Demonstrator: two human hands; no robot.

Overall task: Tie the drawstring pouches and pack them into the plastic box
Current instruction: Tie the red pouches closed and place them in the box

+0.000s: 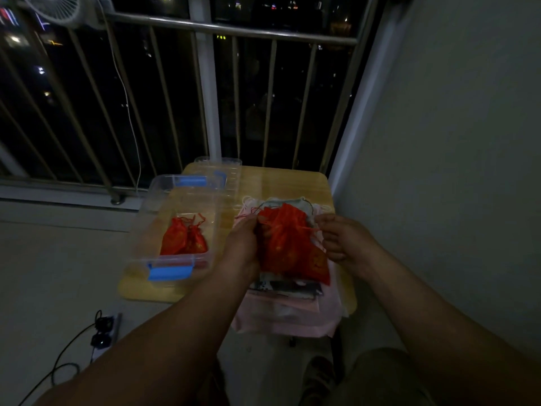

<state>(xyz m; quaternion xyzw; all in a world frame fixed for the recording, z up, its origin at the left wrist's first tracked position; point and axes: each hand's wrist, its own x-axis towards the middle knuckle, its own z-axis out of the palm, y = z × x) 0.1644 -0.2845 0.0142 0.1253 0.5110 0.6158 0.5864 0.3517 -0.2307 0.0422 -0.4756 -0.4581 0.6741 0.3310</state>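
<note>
A red drawstring pouch (285, 240) is held up over a pile of flat pouches (292, 309) on the right half of the small wooden table (281, 178). My left hand (244, 244) grips the pouch's left side near its gathered neck. My right hand (341, 238) pinches the red cord at the pouch's right. Another red pouch (317, 263) lies flat under it. The clear plastic box (175, 230) with blue latches stands on the table's left half and holds two tied red pouches (183, 240).
The box's clear lid (227, 171) lies at the table's back. A metal railing (205, 83) and dark window stand behind, a wall on the right. A power strip (104, 332) with cables lies on the floor at the left. My knees show at the bottom.
</note>
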